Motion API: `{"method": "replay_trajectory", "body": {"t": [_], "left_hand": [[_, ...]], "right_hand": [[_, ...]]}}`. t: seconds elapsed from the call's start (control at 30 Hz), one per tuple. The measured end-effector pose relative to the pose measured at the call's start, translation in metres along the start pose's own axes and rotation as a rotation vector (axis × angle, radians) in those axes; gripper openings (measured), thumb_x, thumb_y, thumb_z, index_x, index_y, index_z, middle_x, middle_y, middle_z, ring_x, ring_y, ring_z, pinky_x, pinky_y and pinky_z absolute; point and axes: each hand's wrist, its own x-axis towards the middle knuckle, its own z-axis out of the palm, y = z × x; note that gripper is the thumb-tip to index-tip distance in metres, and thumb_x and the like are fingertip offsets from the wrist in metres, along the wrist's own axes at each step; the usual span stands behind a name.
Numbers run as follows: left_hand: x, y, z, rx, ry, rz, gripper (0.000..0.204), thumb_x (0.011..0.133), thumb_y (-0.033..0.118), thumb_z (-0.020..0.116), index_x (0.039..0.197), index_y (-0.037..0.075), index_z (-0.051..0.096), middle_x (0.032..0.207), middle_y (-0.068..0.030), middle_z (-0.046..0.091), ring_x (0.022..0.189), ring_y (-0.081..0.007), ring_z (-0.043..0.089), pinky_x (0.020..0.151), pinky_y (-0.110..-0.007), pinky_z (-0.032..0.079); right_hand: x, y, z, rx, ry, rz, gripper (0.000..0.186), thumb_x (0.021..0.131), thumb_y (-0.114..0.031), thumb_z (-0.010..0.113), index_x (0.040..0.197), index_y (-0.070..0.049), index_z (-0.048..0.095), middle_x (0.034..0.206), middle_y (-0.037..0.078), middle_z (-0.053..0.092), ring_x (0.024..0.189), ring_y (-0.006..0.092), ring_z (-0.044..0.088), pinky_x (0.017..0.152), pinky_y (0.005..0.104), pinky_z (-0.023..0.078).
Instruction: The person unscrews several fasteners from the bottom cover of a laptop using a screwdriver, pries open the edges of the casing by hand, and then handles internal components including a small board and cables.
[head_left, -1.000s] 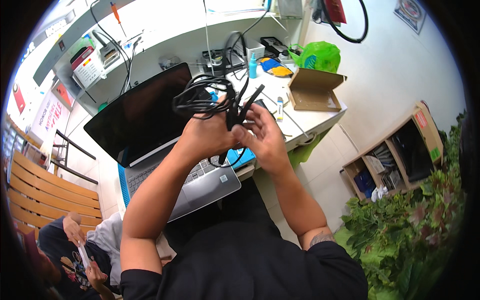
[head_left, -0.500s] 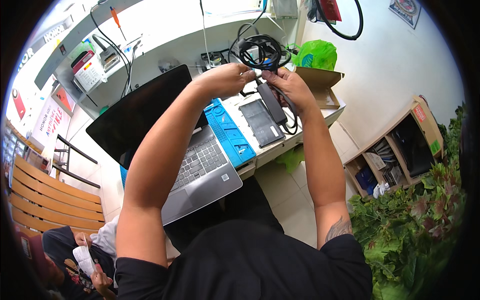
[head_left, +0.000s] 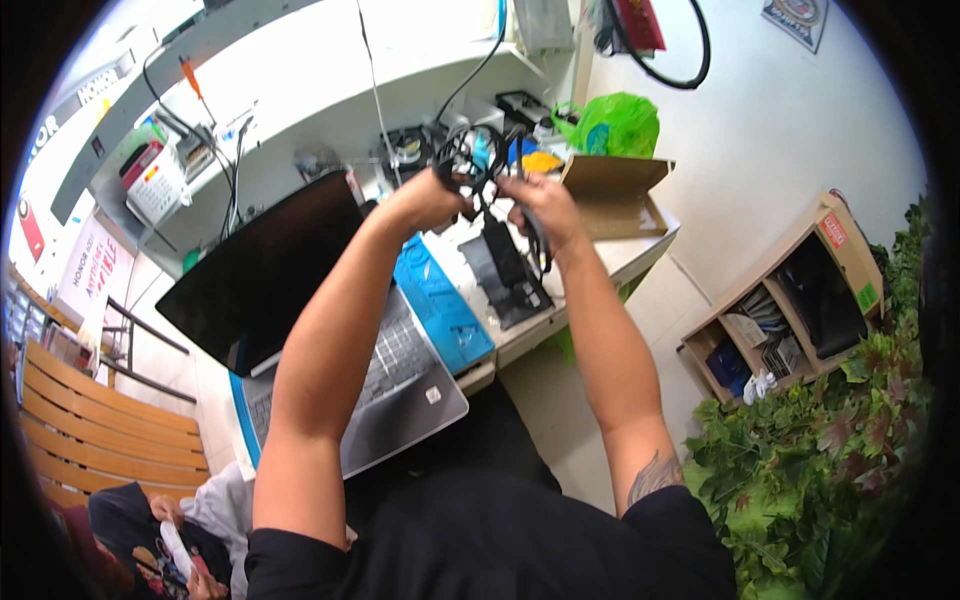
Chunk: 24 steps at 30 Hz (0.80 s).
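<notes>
Both hands are raised over the far side of the desk with a black power cable (head_left: 487, 143) between them. My left hand (head_left: 432, 202) is closed on the left side of its loops. On the other side, my right hand (head_left: 550, 208) grips more of the cable, with a loop hanging below the fingers. A black power adapter (head_left: 497, 250) hangs just below the hands. Beneath it a flat black battery pack (head_left: 522, 302) lies on the desk. An open grey laptop (head_left: 400, 415) with a dark screen (head_left: 265, 275) stands under and left of my left forearm.
A blue work mat (head_left: 440, 310) lies beside the laptop. An open cardboard box (head_left: 615, 200) and a green plastic bag (head_left: 625, 125) stand at the back right. A wooden shelf unit (head_left: 770, 310) and leafy plants (head_left: 830, 470) are to the right. Someone sits by a slatted bench (head_left: 110, 410) at lower left.
Both hands have come lower and nearer, with the cable bundle and the adapter. The whole view has shifted slightly. The cable loops now sit closer together between the hands.
</notes>
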Motion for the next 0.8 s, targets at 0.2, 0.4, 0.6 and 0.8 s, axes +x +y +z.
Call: {"method": "replay_trajectory", "body": {"t": [0.2,0.4,0.6,0.8], "left_hand": [[-0.001,-0.012,0.004,-0.046,-0.026,0.013,0.045,0.090,0.015,0.087,0.133,0.003,0.078,0.109,-0.0101,0.083,0.095,-0.0166,0.076,0.086,-0.036,0.060],[-0.003,-0.016,0.012,-0.281,0.042,-0.068,0.045,0.092,0.010,0.082,0.137,0.008,0.077,0.099,-0.0053,0.080,0.084,-0.0141,0.071,0.076,-0.033,0.056],[-0.002,-0.019,0.010,-0.415,0.086,-0.100,0.054,0.085,0.004,0.079,0.139,0.009,0.077,0.105,-0.0055,0.078,0.091,-0.0139,0.067,0.080,-0.032,0.052],[0.002,-0.027,0.010,-0.560,0.127,-0.132,0.049,0.090,0.008,0.081,0.139,0.002,0.075,0.113,-0.0056,0.079,0.093,-0.0135,0.068,0.082,-0.031,0.052]], "right_hand": [[0.000,0.017,-0.009,0.178,0.067,-0.059,0.019,0.107,-0.022,0.074,0.113,-0.005,0.068,0.103,0.011,0.076,0.053,0.0103,0.056,0.046,0.0229,0.042],[0.019,0.037,-0.021,0.076,0.174,-0.173,0.020,0.114,-0.024,0.066,0.103,-0.007,0.067,0.086,0.001,0.069,0.055,0.0073,0.054,0.050,0.0261,0.046],[0.033,0.048,-0.025,-0.347,0.296,-0.249,0.020,0.109,-0.018,0.071,0.105,0.002,0.070,0.070,0.002,0.066,0.054,0.0116,0.060,0.053,0.0319,0.049],[0.007,0.037,-0.013,-0.754,0.293,-0.646,0.077,0.081,-0.004,0.070,0.157,-0.005,0.057,0.150,0.021,0.060,0.119,0.0304,0.069,0.095,0.0381,0.061]]}}
